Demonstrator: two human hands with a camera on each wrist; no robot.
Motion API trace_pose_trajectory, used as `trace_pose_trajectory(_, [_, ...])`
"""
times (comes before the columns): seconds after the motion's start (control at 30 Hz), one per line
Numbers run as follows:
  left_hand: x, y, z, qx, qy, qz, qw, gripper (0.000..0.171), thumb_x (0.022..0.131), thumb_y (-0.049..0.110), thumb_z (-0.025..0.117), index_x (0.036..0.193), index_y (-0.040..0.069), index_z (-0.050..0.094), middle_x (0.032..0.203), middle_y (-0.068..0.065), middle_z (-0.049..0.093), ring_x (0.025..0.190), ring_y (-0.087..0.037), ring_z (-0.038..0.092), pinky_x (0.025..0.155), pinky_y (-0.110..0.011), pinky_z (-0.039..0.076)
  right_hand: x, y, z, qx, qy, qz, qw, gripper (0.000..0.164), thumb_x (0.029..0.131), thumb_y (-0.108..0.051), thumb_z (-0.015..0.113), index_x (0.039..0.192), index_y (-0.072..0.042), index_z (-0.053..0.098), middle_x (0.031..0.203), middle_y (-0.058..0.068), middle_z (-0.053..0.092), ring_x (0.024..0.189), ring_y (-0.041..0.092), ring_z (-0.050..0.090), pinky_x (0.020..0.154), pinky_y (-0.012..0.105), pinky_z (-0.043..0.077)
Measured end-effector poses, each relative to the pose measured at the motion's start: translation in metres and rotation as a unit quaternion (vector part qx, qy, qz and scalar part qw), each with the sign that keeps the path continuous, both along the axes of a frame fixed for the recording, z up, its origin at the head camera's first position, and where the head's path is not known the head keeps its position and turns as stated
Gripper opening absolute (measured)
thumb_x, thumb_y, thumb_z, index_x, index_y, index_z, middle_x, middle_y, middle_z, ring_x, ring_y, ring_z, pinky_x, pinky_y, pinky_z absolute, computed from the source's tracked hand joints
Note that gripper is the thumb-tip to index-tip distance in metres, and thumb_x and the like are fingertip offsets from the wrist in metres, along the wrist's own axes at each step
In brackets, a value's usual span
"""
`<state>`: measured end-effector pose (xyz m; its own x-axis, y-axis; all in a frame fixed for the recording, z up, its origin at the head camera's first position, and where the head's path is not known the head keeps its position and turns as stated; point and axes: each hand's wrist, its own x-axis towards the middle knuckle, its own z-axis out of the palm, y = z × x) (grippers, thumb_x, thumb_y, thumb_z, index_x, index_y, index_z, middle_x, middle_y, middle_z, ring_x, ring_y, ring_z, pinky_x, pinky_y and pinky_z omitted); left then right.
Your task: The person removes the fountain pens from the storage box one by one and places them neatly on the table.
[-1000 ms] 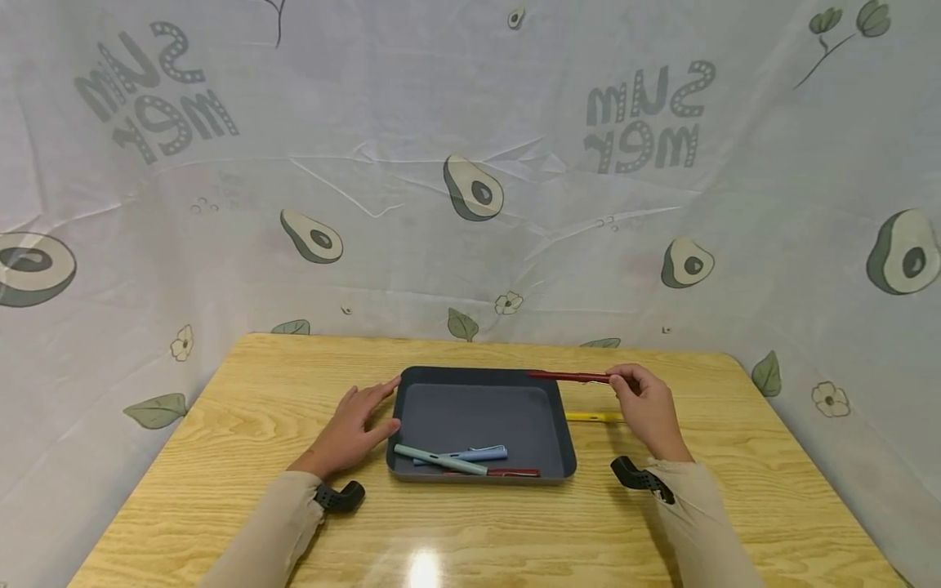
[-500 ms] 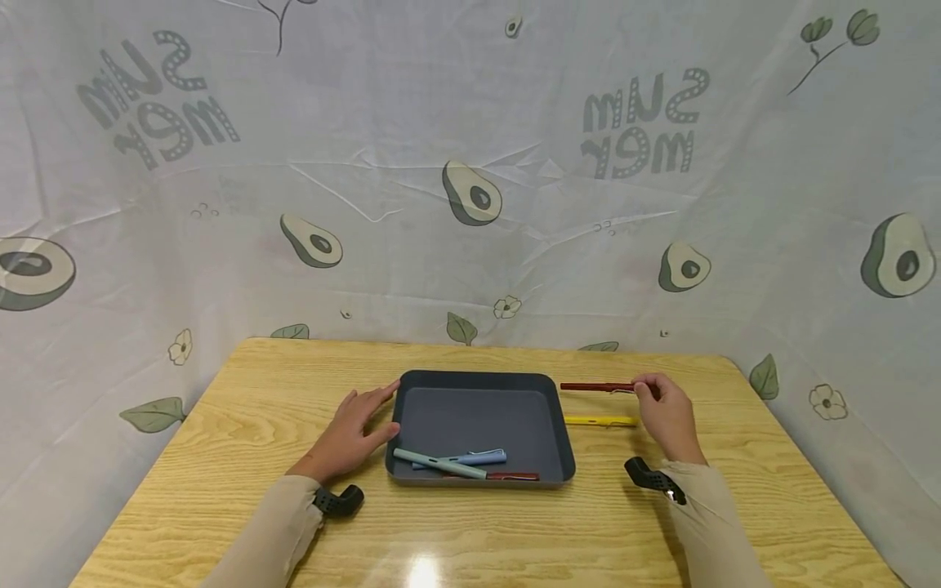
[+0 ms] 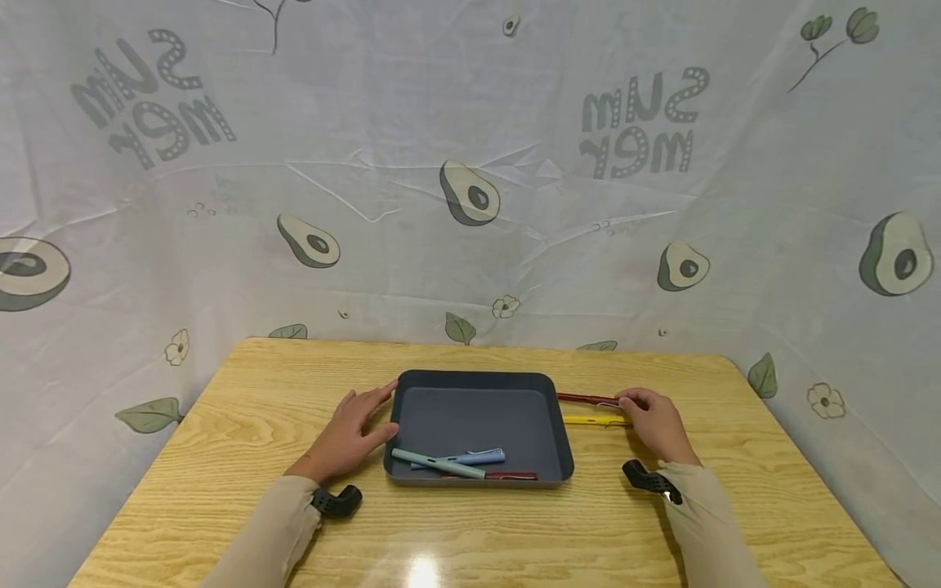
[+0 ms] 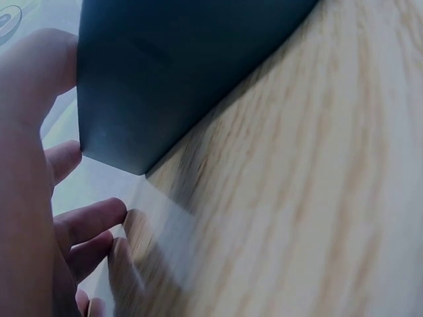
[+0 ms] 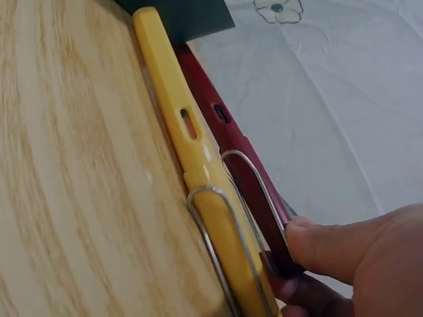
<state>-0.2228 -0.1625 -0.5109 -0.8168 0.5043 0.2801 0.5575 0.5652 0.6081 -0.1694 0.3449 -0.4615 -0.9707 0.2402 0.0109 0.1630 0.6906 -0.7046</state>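
Observation:
My right hand (image 3: 659, 423) pinches a dark red pen (image 3: 588, 398) by its capped end between thumb and fingers. Just in front of it a yellow pen (image 5: 198, 158) lies on the table, nearly parallel, its wire clip facing up. Both pens point at the right wall of a dark grey tray (image 3: 478, 408). On the tray's left side rests my left hand (image 3: 353, 431), thumb and fingertips touching the rim, with fingers spread in the left wrist view. Inside the tray, a pale green pen (image 3: 437, 463) crosses a blue pen (image 3: 478, 458), beside a partly covered red pen (image 3: 515, 475).
The wooden table (image 3: 470, 539) carries the tray near its middle. Behind its far edge hangs a pale printed curtain (image 3: 367, 269). Black wrist mounts (image 3: 338, 501) sit on both sleeves.
My right hand first shifted right with the dark red pen, away from above the tray, then came lower and nearer, down beside the yellow pen. The left hand stays on the tray.

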Motion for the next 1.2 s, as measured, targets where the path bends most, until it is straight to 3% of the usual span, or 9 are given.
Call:
trace_pose_trajectory(0.1, [-0.001, 0.000, 0.000, -0.004, -0.002, 0.001, 1.0000, 0.074, 0.102, 0.042, 0.065, 0.165, 0.020, 0.032, 0.160, -0.012, 0.045, 0.147, -0.036, 0.041, 0.125, -0.062, 0.008, -0.001, 0.005, -0.004, -0.004, -0.007, 0.001, 1.000, 0.033, 0.111, -0.022, 0.052, 0.124, 0.003, 0.069, 0.128, 0.027, 0.065, 0.116, 0.043, 0.059, 0.096, 0.057, 0.048])
trace_pose_trajectory(0.2, [-0.001, 0.000, 0.000, -0.007, -0.004, 0.001, 1.0000, 0.074, 0.102, 0.043, 0.065, 0.165, 0.022, 0.032, 0.161, -0.010, 0.044, 0.147, -0.034, 0.042, 0.126, -0.062, 0.007, -0.001, 0.008, -0.006, -0.005, -0.013, 0.003, 1.000, 0.032, 0.110, -0.021, 0.055, 0.122, 0.003, 0.070, 0.129, 0.028, 0.064, 0.117, 0.044, 0.058, 0.097, 0.059, 0.047])
trace_pose_trajectory(0.5, [-0.002, 0.000, 0.001, -0.008, -0.002, 0.001, 1.0000, 0.075, 0.102, 0.043, 0.065, 0.165, 0.020, 0.032, 0.160, -0.011, 0.044, 0.146, -0.035, 0.043, 0.125, -0.062, 0.008, -0.003, 0.008, -0.006, 0.010, -0.014, 0.005, 1.000, 0.029, 0.108, -0.021, 0.058, 0.119, 0.002, 0.073, 0.127, 0.027, 0.066, 0.119, 0.045, 0.058, 0.098, 0.060, 0.047])
trace_pose_trajectory(0.67, [-0.001, 0.001, 0.001, -0.006, 0.004, 0.000, 1.0000, 0.074, 0.102, 0.042, 0.065, 0.164, 0.018, 0.033, 0.160, -0.012, 0.045, 0.145, -0.036, 0.044, 0.125, -0.063, 0.008, -0.002, 0.008, -0.008, 0.003, -0.009, -0.004, 1.000, 0.029, 0.108, -0.020, 0.058, 0.122, 0.002, 0.071, 0.123, 0.025, 0.067, 0.112, 0.040, 0.061, 0.095, 0.054, 0.049])
trace_pose_trajectory(0.9, [0.001, 0.000, -0.001, -0.008, 0.002, 0.003, 1.0000, 0.074, 0.102, 0.042, 0.065, 0.164, 0.019, 0.033, 0.159, -0.011, 0.046, 0.146, -0.035, 0.044, 0.125, -0.063, 0.009, 0.001, 0.006, 0.000, 0.009, 0.028, -0.026, 0.999, 0.033, 0.109, -0.025, 0.056, 0.121, 0.003, 0.070, 0.115, 0.021, 0.065, 0.097, 0.031, 0.059, 0.075, 0.037, 0.048])
trace_pose_trajectory(1.2, [-0.001, 0.000, 0.000, -0.009, 0.000, 0.004, 0.9999, 0.074, 0.102, 0.044, 0.064, 0.164, 0.021, 0.033, 0.159, -0.011, 0.046, 0.147, -0.034, 0.042, 0.126, -0.061, 0.008, 0.003, -0.010, 0.019, 0.022, 0.114, 0.005, 0.993, 0.031, 0.108, -0.022, 0.059, 0.129, 0.000, 0.067, 0.123, 0.019, 0.064, 0.109, 0.033, 0.061, 0.087, 0.038, 0.052])
